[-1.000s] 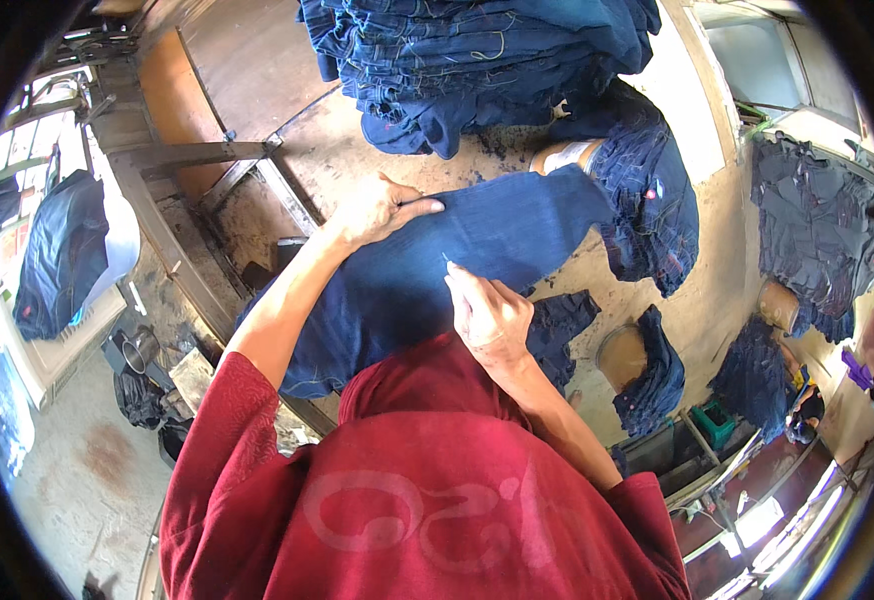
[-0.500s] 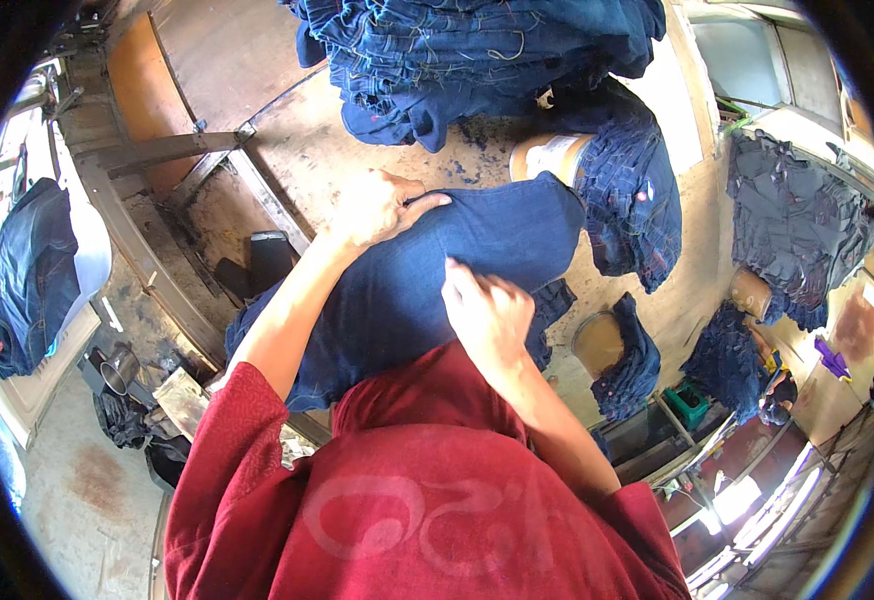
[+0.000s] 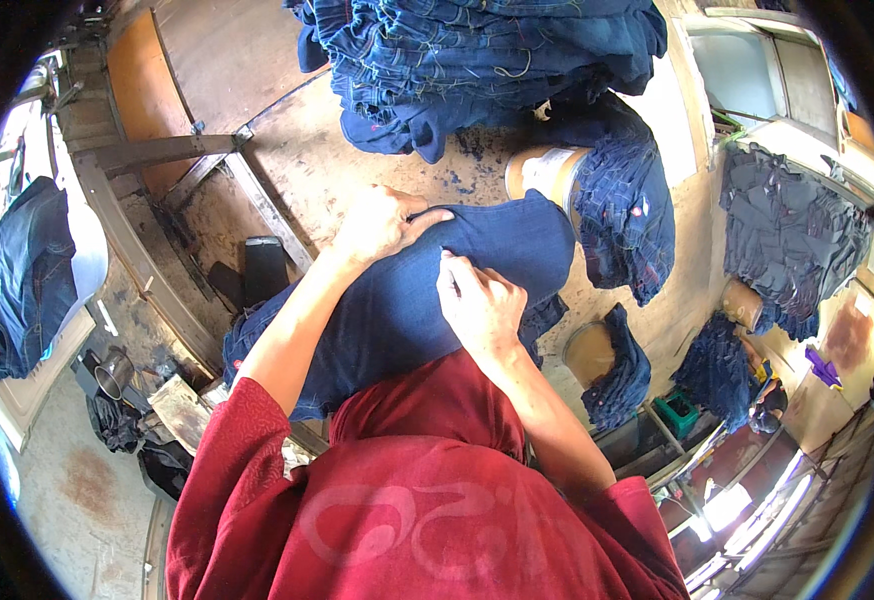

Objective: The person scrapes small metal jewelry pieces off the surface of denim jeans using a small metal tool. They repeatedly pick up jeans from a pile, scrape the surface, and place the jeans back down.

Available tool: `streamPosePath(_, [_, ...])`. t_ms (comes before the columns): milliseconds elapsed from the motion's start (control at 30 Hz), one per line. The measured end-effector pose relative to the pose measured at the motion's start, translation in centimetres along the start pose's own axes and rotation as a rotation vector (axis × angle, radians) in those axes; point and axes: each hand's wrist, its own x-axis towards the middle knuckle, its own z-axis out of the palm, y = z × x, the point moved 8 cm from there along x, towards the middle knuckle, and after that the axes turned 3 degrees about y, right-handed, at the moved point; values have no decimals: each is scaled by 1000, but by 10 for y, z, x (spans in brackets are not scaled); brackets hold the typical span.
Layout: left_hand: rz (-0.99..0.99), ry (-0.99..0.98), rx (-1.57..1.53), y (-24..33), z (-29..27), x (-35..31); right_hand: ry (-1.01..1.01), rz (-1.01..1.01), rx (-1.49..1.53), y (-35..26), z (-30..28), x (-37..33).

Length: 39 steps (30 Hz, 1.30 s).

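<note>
A dark blue denim garment leg (image 3: 387, 310) lies stretched across in front of my body, its rounded end pointing right. My left hand (image 3: 382, 225) grips its far edge, the thumb lying on top of the cloth and the other fingers curled. My right hand (image 3: 484, 305) is closed in a pinch against the upper face of the denim, just below the left thumb. A small dark tip shows at its fingertips; what it belongs to is hidden in the hand.
Beyond the garment rises a tall stack of folded denim (image 3: 487, 60). More jeans (image 3: 627, 195) drape over a rounded stand to the right. Grey garments (image 3: 792, 225) are piled farther right, near a green basket (image 3: 675, 412). A metal frame (image 3: 267, 195) is at left, with denim (image 3: 32, 280) beyond.
My right fingertips have moved up the cloth, closer to the left thumb. The left hand keeps its hold on the edge. The whole view has shifted slightly.
</note>
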Motion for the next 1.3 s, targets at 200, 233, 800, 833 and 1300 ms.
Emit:
streamPosePath(200, [24, -16, -26, -2, 5, -3, -116, -30, 6, -8, -25, -9])
streamPosePath(233, [24, -7, -18, -3, 5, -3, -148, -16, -5, -8, -31, -14])
streamPosePath(800, [8, -19, -64, -1, 3, -1, -310, 68, -30, 5, -18, -13])
streamPosePath(833, [-7, -30, -67, -3, 4, -1, -165, 41, 81, 2, -28, -10])
streamPosePath(1300, [-21, -29, -98, 0, 3, 0, -197, 30, 91, 8, -21, -3])
